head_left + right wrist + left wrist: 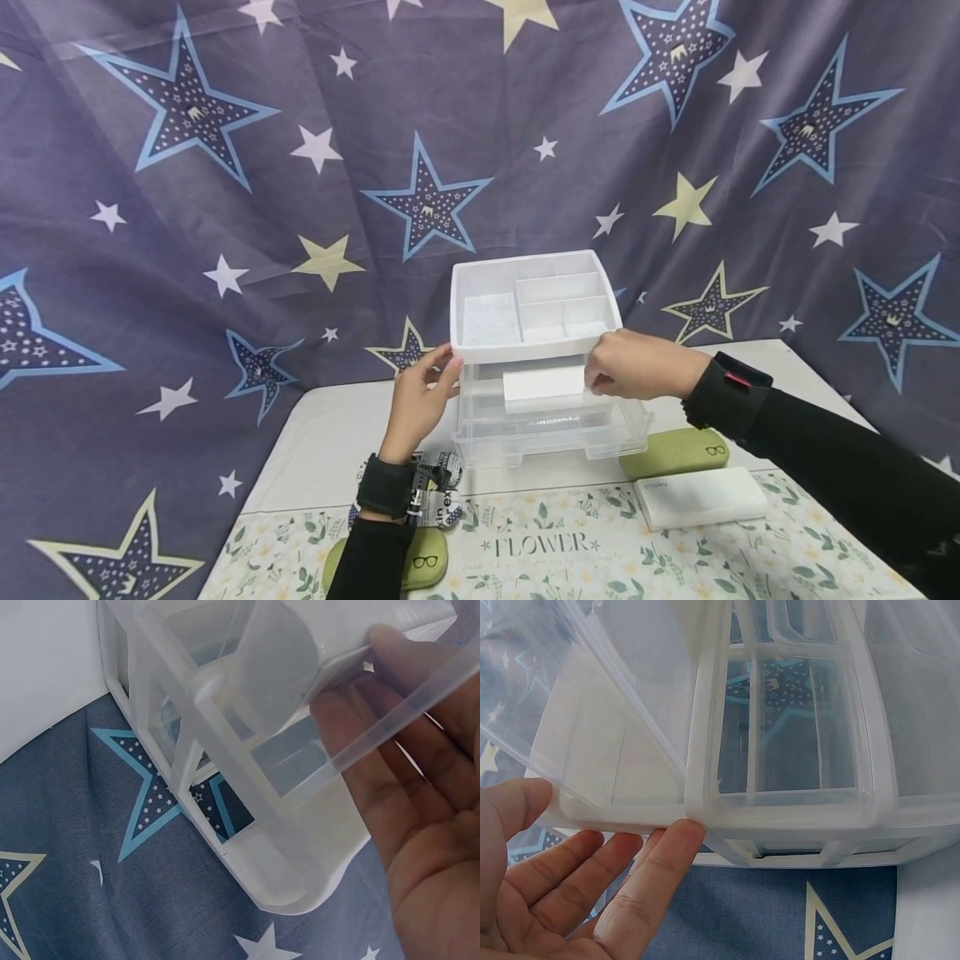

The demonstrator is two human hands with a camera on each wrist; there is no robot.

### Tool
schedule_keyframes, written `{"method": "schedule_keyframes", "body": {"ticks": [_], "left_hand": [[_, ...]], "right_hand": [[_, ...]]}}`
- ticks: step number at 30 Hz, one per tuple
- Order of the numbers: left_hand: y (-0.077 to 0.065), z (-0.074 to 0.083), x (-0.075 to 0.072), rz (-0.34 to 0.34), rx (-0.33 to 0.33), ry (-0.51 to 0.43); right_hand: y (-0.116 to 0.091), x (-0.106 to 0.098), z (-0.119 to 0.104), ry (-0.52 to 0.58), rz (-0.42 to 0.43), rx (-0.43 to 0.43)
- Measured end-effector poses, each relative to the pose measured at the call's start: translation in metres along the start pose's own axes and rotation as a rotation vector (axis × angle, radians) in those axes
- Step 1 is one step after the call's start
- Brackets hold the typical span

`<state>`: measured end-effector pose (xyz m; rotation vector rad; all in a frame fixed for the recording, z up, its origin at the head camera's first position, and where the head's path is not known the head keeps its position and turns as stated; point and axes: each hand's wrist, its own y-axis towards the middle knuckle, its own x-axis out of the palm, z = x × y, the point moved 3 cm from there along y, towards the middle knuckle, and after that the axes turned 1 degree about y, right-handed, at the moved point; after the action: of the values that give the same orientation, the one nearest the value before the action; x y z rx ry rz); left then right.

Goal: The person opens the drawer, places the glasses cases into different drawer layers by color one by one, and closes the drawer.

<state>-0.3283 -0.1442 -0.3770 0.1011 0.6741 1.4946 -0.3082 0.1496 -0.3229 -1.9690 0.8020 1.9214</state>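
A white organizer [536, 350] stands on the table, with a divided tray on top and clear drawers below. My right hand [637, 365] grips the right end of a white case [543, 385] in front of the upper drawer section. In the right wrist view, the thumb and fingers of that hand [420, 742] pinch the case [360, 634], partly seen through clear plastic. With extended fingers my left hand [422, 396] touches the organizer's upper left edge. The left wrist view has its fingertips and thumb [525, 802] along the white frame [622, 819].
A green glasses case [675, 452] and a white case [701, 498] lie at the organizer's right. Another green case [427, 560] and a black-and-white patterned bundle [442, 500] sit by my left forearm. A floral cloth [540, 567] covers the near table; a star curtain [427, 92] hangs behind.
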Motion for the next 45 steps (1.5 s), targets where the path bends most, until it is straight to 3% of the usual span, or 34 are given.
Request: {"method": "schedule_keyframes", "body": {"ticks": [19, 26, 35, 45], "left_hand": [[0.0, 0.003, 0.0, 0.004, 0.0, 0.005], [0.001, 0.003, 0.0, -0.002, -0.007, 0.001], [0.003, 0.0, 0.001, 0.013, -0.012, 0.022], [0.0, 0.001, 0.0, 0.013, -0.01, 0.026]], "right_hand": [[-0.006, 0.003, 0.003, -0.027, 0.065, -0.031], [-0.019, -0.004, -0.002, -0.053, 0.187, -0.061], [-0.051, -0.017, 0.005, -0.096, 0.334, 0.021], [-0.096, -0.007, 0.021, -0.057, 0.321, 0.179]]}}
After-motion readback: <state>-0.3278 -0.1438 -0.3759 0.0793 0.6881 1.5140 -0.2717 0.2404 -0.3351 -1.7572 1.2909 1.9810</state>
